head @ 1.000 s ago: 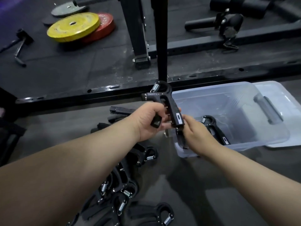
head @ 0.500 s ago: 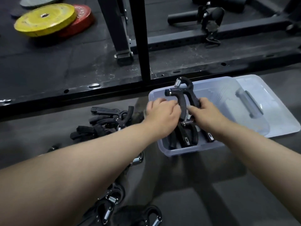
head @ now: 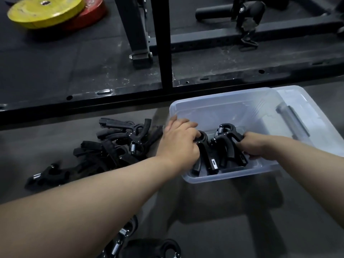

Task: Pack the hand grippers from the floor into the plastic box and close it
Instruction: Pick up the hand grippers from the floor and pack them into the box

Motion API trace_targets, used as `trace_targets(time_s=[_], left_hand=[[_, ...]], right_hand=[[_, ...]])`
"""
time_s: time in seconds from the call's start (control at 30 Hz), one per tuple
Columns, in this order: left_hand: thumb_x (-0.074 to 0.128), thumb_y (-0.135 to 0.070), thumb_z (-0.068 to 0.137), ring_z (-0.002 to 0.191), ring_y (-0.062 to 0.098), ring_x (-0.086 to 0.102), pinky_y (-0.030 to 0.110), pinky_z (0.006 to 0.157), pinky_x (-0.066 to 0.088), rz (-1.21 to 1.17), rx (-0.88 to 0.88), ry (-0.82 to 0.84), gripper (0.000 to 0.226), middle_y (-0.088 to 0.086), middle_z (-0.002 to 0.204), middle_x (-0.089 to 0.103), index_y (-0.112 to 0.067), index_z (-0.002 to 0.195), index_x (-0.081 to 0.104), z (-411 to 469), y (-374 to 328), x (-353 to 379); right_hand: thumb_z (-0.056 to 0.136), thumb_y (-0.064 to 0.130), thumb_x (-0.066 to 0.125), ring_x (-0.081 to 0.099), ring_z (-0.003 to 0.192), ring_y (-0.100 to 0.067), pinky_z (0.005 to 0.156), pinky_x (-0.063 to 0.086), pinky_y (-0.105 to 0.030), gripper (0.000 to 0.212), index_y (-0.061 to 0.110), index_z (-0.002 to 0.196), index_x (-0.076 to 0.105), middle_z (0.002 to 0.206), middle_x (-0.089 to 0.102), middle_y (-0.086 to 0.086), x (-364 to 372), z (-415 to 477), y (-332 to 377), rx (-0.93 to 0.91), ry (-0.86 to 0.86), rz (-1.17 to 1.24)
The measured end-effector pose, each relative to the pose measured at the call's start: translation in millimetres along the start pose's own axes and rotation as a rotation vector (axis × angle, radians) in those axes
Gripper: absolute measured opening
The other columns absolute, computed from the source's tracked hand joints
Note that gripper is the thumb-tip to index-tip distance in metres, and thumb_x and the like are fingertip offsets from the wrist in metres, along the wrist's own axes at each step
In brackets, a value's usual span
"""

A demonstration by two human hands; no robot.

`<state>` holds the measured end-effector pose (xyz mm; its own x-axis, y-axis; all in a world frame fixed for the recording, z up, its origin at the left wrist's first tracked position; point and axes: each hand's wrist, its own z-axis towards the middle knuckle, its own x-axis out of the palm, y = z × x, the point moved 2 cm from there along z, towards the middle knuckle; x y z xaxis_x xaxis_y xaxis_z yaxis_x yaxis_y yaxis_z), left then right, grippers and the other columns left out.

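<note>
Inside the plastic box (head: 223,178), near-left corner, two hand grippers (head: 214,164) stand side by side, handles toward the camera. Left hand (head: 178,144) fingers (head: 188,123) curl round the loop of the left gripper (head: 203,146); right hand (head: 256,146) grips the right gripper (head: 226,135) by a handle. Floor pile (head: 119,144) lies left of the box, nearer the left hand. Right fingertips hidden; lid (head: 307,108) partly behind box.

The clear rectangular plastic box (head: 223,108) sits open on the floor. The clear lid (head: 320,127), with a grey handle, lies flat at its right side. Inside, at the near end, the left black hand gripper (head: 205,153) lies tilted, its looped head gripped by the left hand (head: 178,144). The right black hand gripper (head: 226,136), steel spring uppermost, is held by the right hand (head: 258,148). A pile of black hand grippers (head: 115,144) lies left of the box.
</note>
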<state>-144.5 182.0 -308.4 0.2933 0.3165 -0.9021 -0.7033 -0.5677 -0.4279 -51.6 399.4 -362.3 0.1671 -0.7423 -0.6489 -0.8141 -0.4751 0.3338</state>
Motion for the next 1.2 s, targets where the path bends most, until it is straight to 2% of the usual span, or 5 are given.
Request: trace_targets(time_s=[0.27, 0.77, 0.9, 1.07, 1.2], left_hand=[[0.053, -0.013, 0.079, 0.138, 0.009, 0.031, 0.027, 0.12, -0.009, 0.016, -0.004, -0.008, 0.041, -0.01, 0.138, 0.055, -0.024, 0.114, 0.071, -0.2, -2.8, -1.7], [0.051, -0.015, 0.082, 0.138, 0.009, 0.029, 0.028, 0.12, -0.009, 0.005, -0.003, 0.021, 0.04, -0.01, 0.14, 0.053, -0.022, 0.116, 0.07, -1.3, -1.7, -0.9], [0.039, -0.021, 0.078, 0.142, 0.013, 0.027, 0.03, 0.121, -0.005, -0.068, 0.013, 0.061, 0.052, -0.003, 0.147, 0.048, -0.017, 0.123, 0.064, -5.2, 1.9, -5.9], [0.037, -0.017, 0.095, 0.151, 0.021, 0.008, 0.029, 0.121, 0.0, 0.025, 0.066, 0.156, 0.056, 0.01, 0.161, 0.023, -0.004, 0.15, 0.032, -27.9, 16.5, -17.3], [0.037, -0.021, 0.099, 0.151, 0.026, 0.006, 0.029, 0.121, -0.001, 0.06, 0.112, 0.263, 0.06, 0.017, 0.163, 0.011, -0.003, 0.154, 0.021, -53.8, 35.6, -35.2]], right_hand=[[0.089, 0.009, 0.057, 0.058, 0.083, -0.027, 0.074, 0.049, -0.033, 0.035, 0.007, 0.124, 0.054, 0.092, 0.06, -0.011, 7.2, 0.8, 6.5, -0.098, -0.005, -0.187], [0.093, 0.018, 0.052, 0.058, 0.109, -0.037, 0.081, 0.044, -0.032, 0.036, 0.006, 0.126, 0.05, 0.121, 0.06, -0.023, 1.7, -3.2, 17.8, -0.174, -0.151, -0.25], [0.099, 0.026, 0.043, 0.054, 0.119, -0.033, 0.092, 0.042, -0.034, 0.035, 0.007, 0.125, 0.055, 0.128, 0.058, -0.019, 13.8, -38.4, 64.9, -0.44, -0.345, -0.049], [0.103, 0.022, 0.036, 0.039, 0.136, -0.014, 0.113, 0.025, -0.022, 0.047, 0.009, 0.148, 0.035, 0.148, 0.042, -0.007, 72.9, -106.3, 109.8, -0.762, -0.266, 0.165], [0.099, 0.043, 0.032, 0.032, 0.143, -0.016, 0.116, 0.029, -0.041, 0.058, 0.021, 0.153, 0.026, 0.158, 0.028, 0.001, 86.0, -112.9, 108.8, -0.834, -0.293, -0.033]])
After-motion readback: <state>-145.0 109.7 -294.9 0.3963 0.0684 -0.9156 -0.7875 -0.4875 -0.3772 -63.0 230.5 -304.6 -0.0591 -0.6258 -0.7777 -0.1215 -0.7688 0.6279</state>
